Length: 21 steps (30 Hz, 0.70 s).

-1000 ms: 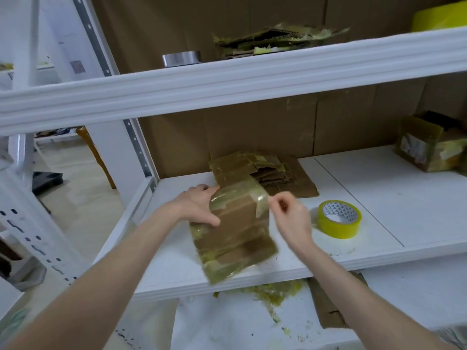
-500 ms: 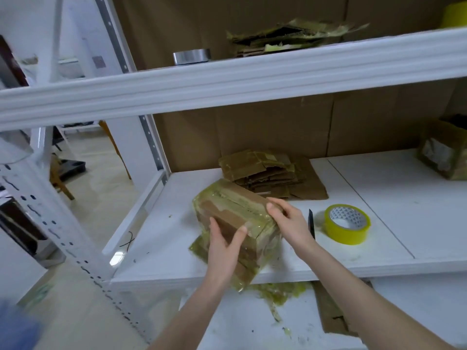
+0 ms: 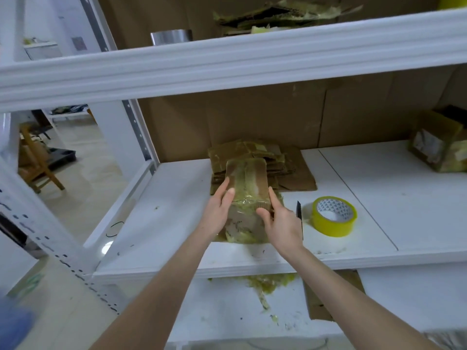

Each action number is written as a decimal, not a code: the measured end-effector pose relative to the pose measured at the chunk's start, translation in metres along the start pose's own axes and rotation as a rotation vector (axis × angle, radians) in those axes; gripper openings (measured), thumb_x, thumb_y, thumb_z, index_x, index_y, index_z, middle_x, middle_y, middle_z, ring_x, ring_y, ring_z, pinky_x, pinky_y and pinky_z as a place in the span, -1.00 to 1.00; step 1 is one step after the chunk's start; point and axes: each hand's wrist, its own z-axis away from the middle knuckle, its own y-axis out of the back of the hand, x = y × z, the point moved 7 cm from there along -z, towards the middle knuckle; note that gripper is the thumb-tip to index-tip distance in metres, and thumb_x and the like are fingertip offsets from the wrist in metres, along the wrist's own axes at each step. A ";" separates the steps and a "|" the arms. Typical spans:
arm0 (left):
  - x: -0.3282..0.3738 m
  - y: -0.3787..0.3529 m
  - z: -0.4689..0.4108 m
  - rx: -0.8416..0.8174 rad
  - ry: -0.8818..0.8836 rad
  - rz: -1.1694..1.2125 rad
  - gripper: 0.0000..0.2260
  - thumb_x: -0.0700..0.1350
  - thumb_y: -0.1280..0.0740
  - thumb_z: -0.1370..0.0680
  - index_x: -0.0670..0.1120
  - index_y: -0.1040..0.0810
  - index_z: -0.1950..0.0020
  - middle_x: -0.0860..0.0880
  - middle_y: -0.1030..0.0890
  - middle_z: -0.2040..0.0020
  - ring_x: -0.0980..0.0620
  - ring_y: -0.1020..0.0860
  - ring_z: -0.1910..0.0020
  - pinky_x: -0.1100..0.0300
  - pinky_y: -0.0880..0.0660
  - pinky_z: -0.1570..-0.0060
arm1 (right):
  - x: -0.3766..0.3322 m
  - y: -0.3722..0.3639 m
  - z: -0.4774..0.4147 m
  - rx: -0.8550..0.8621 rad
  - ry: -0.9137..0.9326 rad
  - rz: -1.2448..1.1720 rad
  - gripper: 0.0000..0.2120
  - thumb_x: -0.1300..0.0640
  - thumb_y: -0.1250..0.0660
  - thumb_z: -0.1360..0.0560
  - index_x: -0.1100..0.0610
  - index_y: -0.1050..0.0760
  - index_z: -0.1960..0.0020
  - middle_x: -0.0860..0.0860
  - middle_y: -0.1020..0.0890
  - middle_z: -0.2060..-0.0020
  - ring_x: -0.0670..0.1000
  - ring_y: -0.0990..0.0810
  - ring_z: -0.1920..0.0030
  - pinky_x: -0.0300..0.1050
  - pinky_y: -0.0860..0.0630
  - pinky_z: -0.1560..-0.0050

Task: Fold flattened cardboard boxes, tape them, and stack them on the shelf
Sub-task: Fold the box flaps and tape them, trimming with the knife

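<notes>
— How is the box held?
— The taped box (image 3: 246, 183) is gripped from both flanks. The left hand (image 3: 218, 208) is laid along its left side with the thumb on the upper face. The right hand (image 3: 280, 221) is closed round its right side, thumb likewise on top.

— How is this step best done?
— The taped seams are probably being pressed flat. Even pressure should be applied from both sides so that the walls are not crushed. The corners should be squared before the box is stacked.

— Which way is it pointed?
— Its long axis is run away from the person, toward the back wall. The far end appears raised. Whether the near end is rested on the shelf (image 3: 177, 210) cannot be told.

— Where is it found?
— It is found left of the tape roll (image 3: 333, 215), with a dark blade (image 3: 299, 215) lying between roll and right hand. The pile of flattened cardboard (image 3: 290, 170) is seen behind and left of the roll, just beyond the box.
</notes>
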 end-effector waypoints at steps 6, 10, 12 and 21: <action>0.022 -0.011 0.005 0.145 -0.380 -0.687 -0.54 0.12 0.00 -0.63 -0.04 -0.38 -0.44 -0.02 -0.30 -0.49 -0.04 -0.21 -0.49 -0.01 -0.16 -0.45 | 0.002 -0.003 -0.007 -0.009 -0.039 0.119 -0.42 -0.12 -0.10 -0.62 -0.08 0.01 -0.57 0.09 -0.64 -0.04 0.14 -0.61 -0.03 -0.03 -0.49 0.12; 0.028 -0.026 0.009 0.179 -0.538 -0.865 -0.57 0.10 -0.24 -0.55 -0.05 -0.48 -0.36 -0.02 -0.53 -0.31 -0.03 -0.49 -0.30 -0.02 -0.35 -0.33 | 0.022 0.000 -0.012 -0.153 -0.003 0.095 -0.45 -0.15 -0.22 -0.57 -0.14 -0.18 -0.52 0.04 -0.59 -0.20 0.13 -0.45 -0.27 0.00 -0.48 -0.09; 0.027 -0.027 0.008 0.232 -0.567 -0.887 -0.58 0.03 -0.40 -0.49 -0.07 -0.53 -0.31 -0.03 -0.58 -0.25 -0.04 -0.56 -0.23 -0.03 -0.42 -0.26 | 0.050 0.019 -0.015 -0.117 -0.040 0.174 -0.48 -0.19 -0.25 -0.54 -0.08 -0.32 -0.45 0.01 -0.53 -0.29 0.12 -0.35 -0.35 0.00 -0.39 -0.21; 0.027 -0.032 0.008 0.296 -0.545 -0.963 -0.60 0.01 -0.42 -0.48 -0.06 -0.55 -0.29 -0.01 -0.59 -0.23 -0.01 -0.56 -0.22 0.02 -0.40 -0.27 | 0.129 0.056 -0.013 -0.136 -0.179 0.592 -0.66 -0.05 -0.17 -0.60 -0.09 -0.42 -0.36 0.07 -0.58 -0.19 0.07 -0.42 -0.32 -0.13 -0.14 -0.42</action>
